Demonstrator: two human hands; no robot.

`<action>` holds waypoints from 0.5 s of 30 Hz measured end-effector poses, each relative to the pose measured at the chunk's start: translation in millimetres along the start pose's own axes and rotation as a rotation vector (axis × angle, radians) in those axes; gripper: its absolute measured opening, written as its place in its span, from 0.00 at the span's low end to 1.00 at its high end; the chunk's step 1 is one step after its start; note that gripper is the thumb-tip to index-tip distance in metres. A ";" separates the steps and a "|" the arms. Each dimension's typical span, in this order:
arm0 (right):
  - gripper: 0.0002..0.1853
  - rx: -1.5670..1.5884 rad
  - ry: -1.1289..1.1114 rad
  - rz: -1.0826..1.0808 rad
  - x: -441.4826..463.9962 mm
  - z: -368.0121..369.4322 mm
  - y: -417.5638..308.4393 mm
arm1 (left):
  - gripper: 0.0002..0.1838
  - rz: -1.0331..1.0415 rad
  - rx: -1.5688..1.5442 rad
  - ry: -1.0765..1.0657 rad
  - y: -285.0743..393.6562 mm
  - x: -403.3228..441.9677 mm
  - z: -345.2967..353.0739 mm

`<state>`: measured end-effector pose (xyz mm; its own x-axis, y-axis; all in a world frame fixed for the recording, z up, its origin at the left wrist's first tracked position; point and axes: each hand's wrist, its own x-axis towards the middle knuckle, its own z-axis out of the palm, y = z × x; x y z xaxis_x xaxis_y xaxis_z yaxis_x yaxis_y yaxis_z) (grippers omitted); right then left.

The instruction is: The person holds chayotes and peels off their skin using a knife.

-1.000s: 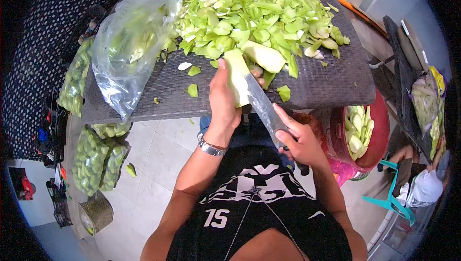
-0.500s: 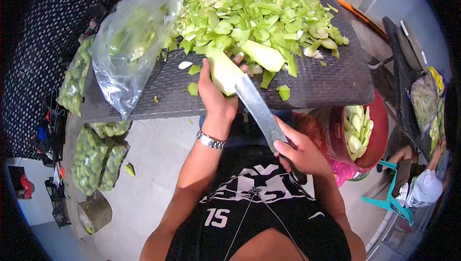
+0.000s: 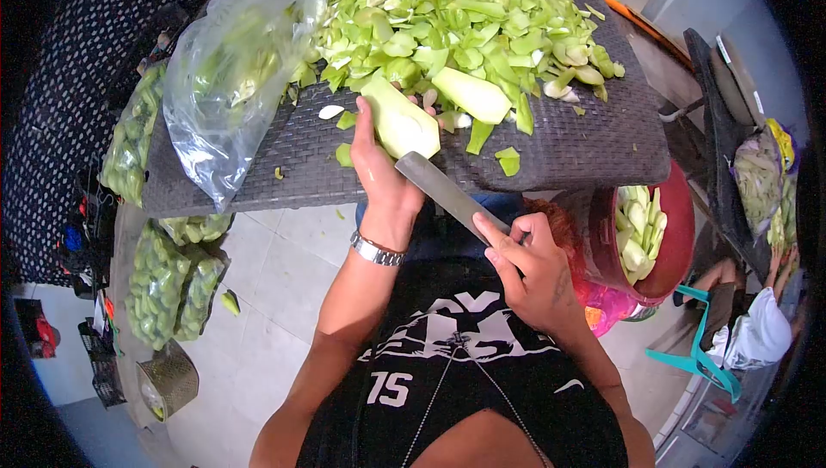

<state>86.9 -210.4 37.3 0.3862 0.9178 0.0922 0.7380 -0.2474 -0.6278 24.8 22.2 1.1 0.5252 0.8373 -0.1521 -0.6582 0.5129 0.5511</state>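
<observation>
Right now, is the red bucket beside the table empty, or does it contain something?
Not empty: pale green vegetable pieces lie inside the red bucket. How deep they reach, I cannot tell.

Two bare hands, a left hand point(image 3: 385, 177) and a right hand point(image 3: 535, 274), share one knife point(image 3: 443, 193). Two large peeled vegetables show outside the bucket: a held vegetable point(image 3: 400, 126) and a resting vegetable point(image 3: 473, 96). One heap of peelings point(image 3: 465, 25) contains too many pieces to count. There is one table point(image 3: 568, 154), one clear bag point(image 3: 245, 81) on it, one red bucket point(image 3: 680, 236) of uncounted pale pieces point(image 3: 638, 231), one wristwatch point(image 3: 376, 250), and at least three filled bags point(image 3: 157, 283).
</observation>
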 end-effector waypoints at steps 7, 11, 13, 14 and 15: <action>0.25 0.072 0.092 -0.042 3.5 11.8 7.4 | 0.31 0.049 -0.060 -0.042 -4.0 -19.9 9.3; 0.26 0.099 0.152 -0.049 8.9 21.0 8.9 | 0.32 0.135 -0.033 -0.006 -9.1 -25.0 13.6; 0.27 0.092 0.197 -0.063 12.7 27.5 8.2 | 0.32 0.182 -0.015 0.024 -8.3 -23.6 15.5; 0.27 0.082 0.227 -0.074 15.3 32.4 6.8 | 0.32 0.205 -0.005 0.039 -7.9 -22.8 16.5; 0.28 0.072 0.257 -0.085 17.9 35.9 4.1 | 0.32 0.211 0.027 0.064 -7.2 -22.1 19.0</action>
<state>77.0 -183.8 8.7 0.4589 0.8233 0.3339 0.7358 -0.1416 -0.6622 28.3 -3.6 16.1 0.3414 0.9364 -0.0819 -0.7346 0.3201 0.5982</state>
